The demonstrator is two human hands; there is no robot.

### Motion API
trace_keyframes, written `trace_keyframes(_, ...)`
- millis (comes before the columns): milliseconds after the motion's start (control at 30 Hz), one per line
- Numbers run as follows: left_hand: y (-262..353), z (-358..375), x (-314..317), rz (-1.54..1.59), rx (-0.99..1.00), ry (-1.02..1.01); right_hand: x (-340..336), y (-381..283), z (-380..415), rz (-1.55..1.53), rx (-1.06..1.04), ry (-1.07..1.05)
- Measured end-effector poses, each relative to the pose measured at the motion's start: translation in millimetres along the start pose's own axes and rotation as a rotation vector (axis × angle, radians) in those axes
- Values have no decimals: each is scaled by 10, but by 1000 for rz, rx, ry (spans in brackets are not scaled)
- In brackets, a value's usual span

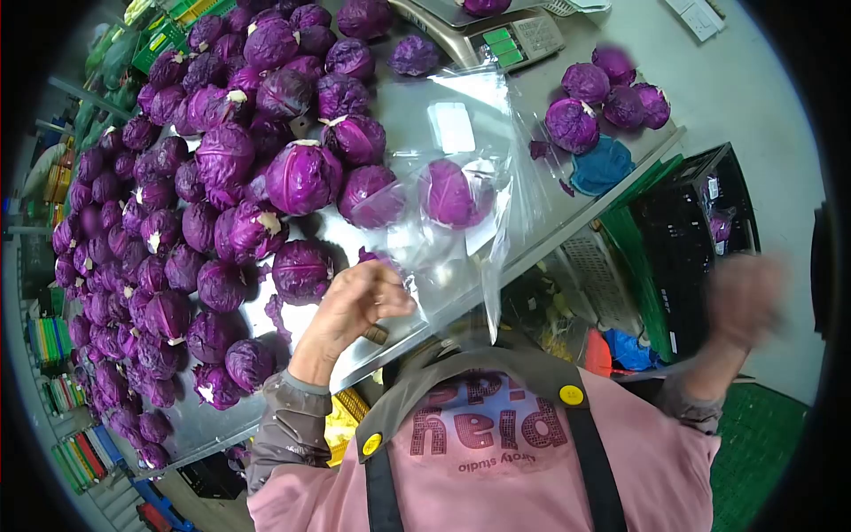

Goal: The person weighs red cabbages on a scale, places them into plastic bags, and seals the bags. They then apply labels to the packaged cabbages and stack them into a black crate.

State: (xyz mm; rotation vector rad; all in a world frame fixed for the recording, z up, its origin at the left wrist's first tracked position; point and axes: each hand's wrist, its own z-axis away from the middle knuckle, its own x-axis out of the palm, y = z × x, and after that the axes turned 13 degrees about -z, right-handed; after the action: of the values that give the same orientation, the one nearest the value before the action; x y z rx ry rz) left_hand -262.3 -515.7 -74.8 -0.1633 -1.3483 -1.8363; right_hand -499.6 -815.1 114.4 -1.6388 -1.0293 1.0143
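One red cabbage [450, 193] sits inside the clear plastic bag [461, 222] on the table [417, 115], just right of the heap [177, 195]. Your left hand [355, 306] pinches the bag's thin, slippery edge; your right hand [745, 297] is too blurred to read. Grip near the mouth: the head looks heavy.

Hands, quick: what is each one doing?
Left hand: fingers closed on the clear plastic bag with a red cabbage inside.
Right hand: raised, blurred, cannot tell.
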Motion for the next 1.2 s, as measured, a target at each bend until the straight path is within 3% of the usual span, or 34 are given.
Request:
trace_keyframes(33,-115,-18,-137,155,28,-12,79,333,2,126,334,116)
trace_keyframes(67,-242,-61,-229,26,70,139,158,676,12,356,628,58)
trace_keyframes(100,-342,-102,-218,-219,69,309,-67,1394,394,1107,81,-339)
trace_keyframes(133,-461,-140,-207,-434,184,360,-43,1484,388,1370,648,-661)
trace_keyframes(167,-533,-198,-149,-645,305,412,20,1459,254,1374,643,-657)
trace_keyframes(233,-577,-378,35,-776,456,469,303,1363,-148,676,436,-72)
trace_keyframes(300,-532,-576,221,-748,551,526,547,1394,-542,698,-130,46)
trace_keyframes(400,-390,-820,397,-938,782,561,757,1622,-928,530,-314,-115)
trace_keyframes(500,-338,-870,402,-1180,822,545,776,1903,-984,260,-238,-220)
trace_keyframes(533,-277,-861,439,-1148,873,537,780,1919,-925,159,-102,-119)
trace_keyframes(567,-281,-837,417,-1149,873,537,734,1991,-861,159,-102,-118)
trace_keyframes(633,-338,-729,313,-519,557,473,571,2211,-664,-217,160,294)
trace_keyframes(667,-432,-725,192,-507,572,485,511,2302,-516,-214,159,300)
trace_keyframes(733,-573,-636,157,-521,479,513,447,2399,-188,-448,442,349)
trace_keyframes(833,-778,-598,144,-379,410,511,456,2336,122,-461,577,233)
trace_keyframes(900,-775,-576,178,-349,348,569,580,2113,66,-399,641,285)
trace_keyframes(967,-732,-568,230,-337,330,552,691,2036,-35,-90,339,341)
trace_keyframes(1000,-722,-561,244,-321,314,545,718,2024,-99,-92,341,350)
trace_keyframes(1067,-748,-592,192,-367,323,557,702,2046,-253,-159,632,461)
trace_keyframes(1200,-845,-714,55,-489,239,564,792,3007,-75,37,506,562)
